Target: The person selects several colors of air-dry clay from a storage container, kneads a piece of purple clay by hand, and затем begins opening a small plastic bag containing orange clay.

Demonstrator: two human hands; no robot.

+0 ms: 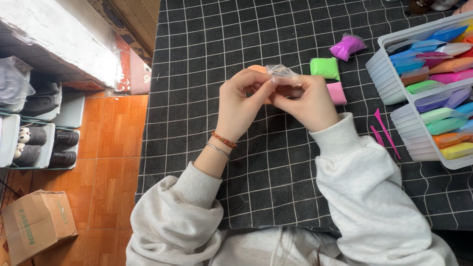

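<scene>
Here your two hands meet above the middle of the desk, over its black checked cloth (207,44), well in from every edge. Your left hand (240,101) and your right hand (308,103) are both pinching a small clear packet (282,74) between thumb and fingertips, knuckles nearly touching, with the crinkled upper end of the wrapper sticking up above your fingers. A bit of orange clay (256,68) shows behind your left fingers, though your hands hide whether it is inside the wrapper or lying on the cloth. Judge the packet as very light and soft: the film looks thin, slick and crumply, and the lump within should give under pressure, so hold it by the film's loose end or edge and not by squeezing the middle. Its long axis seems to run from your hands towards the far edge of the desk, loose end pointing away from you, but most of it is covered. Just beyond your right hand lie a green packet (324,67) and a pink packet (337,92), a purple one (347,47) farther toward the far right corner. Two white trays (382,69) of coloured packets sit at the right edge, with pink plastic tools (385,130) beside them.
</scene>
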